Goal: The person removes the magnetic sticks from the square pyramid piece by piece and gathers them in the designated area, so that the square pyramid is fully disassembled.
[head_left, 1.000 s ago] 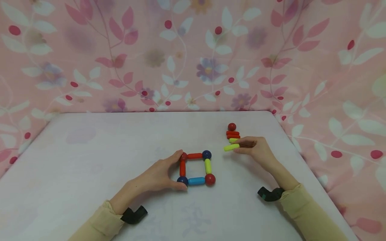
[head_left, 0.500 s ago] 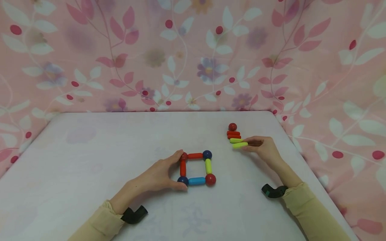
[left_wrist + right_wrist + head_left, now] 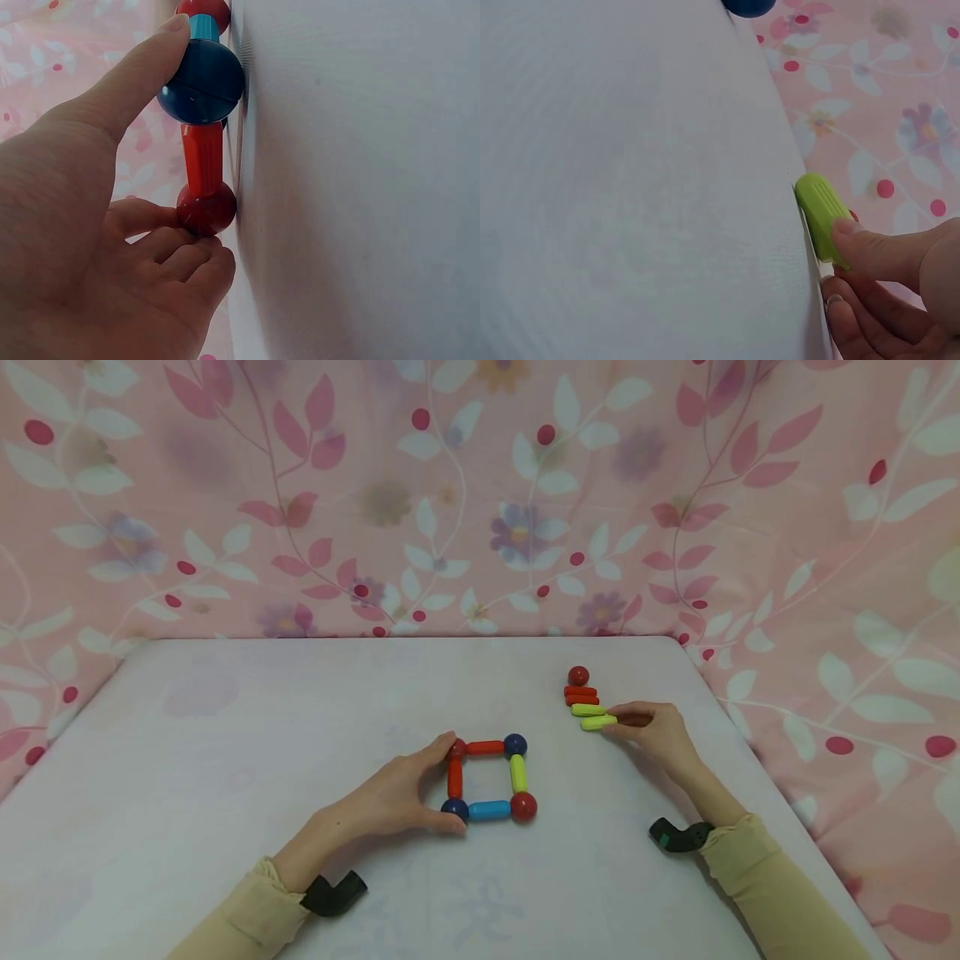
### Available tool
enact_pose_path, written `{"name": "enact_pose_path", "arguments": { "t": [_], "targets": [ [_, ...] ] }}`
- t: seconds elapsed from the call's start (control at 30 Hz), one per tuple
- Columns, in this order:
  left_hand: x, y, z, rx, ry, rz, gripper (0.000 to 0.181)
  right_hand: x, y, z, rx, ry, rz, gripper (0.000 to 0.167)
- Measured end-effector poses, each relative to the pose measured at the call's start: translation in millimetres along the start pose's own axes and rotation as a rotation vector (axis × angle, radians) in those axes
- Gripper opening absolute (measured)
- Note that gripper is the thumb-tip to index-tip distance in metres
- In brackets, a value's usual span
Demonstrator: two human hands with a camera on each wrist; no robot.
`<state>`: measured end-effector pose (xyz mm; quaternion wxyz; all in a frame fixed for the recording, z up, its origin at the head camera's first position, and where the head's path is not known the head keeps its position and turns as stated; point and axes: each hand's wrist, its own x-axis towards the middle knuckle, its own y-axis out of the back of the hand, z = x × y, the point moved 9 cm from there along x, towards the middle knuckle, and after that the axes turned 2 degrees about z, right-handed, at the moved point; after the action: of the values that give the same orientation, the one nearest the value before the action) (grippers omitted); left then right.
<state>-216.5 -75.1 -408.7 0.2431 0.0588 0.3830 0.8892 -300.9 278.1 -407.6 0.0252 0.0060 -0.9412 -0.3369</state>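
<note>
A square of magnetic building rods and balls lies on the table. Its left side is a red rod (image 3: 455,779) between a dark blue ball (image 3: 201,81) and a red ball (image 3: 207,210). My left hand (image 3: 386,797) grips that side, thumb at the blue ball and fingers at the red one. A light blue rod (image 3: 489,811), a yellow-green rod (image 3: 519,774) and another red rod (image 3: 486,748) form the other sides. On the right, my right hand (image 3: 660,735) pinches the end of a loose yellow-green rod (image 3: 821,214), which lies just in front of a second one (image 3: 588,710).
Behind the yellow-green rods, two red rods (image 3: 581,696) lie in a row with a loose red ball (image 3: 578,676). The white table (image 3: 225,710) ends at a floral pink curtain (image 3: 450,485). Black wrist devices (image 3: 333,894) sit at both cuffs.
My right hand has carried the yellow-green rod rightward and set it down beside the other loose one, still touching it. The left hand and the square have not moved.
</note>
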Motion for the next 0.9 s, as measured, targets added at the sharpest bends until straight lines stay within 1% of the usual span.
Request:
{"name": "enact_pose_path", "arguments": {
  "t": [0.17, 0.37, 0.6, 0.9],
  "targets": [
    [0.5, -0.4, -1.0, 0.003, 0.009, -0.001, 0.118, 0.9, 0.6, 1.6, -0.039, 0.007, 0.037, 0.037],
    [0.7, -0.7, -1.2, 0.005, 0.011, -0.001, 0.118, 2.9, 0.3, 3.1, -0.059, 0.032, 0.072, 0.036],
    [0.5, -0.5, -1.8, 0.003, 0.018, 0.000, 0.118, 2.7, -0.1, 3.2, -0.066, 0.023, 0.079, 0.036],
    [0.6, -0.6, -2.0, 0.002, 0.020, 0.000, 0.118, 2.4, -1.6, -0.4, -0.077, 0.061, 0.079, 0.034]
  ]
}}
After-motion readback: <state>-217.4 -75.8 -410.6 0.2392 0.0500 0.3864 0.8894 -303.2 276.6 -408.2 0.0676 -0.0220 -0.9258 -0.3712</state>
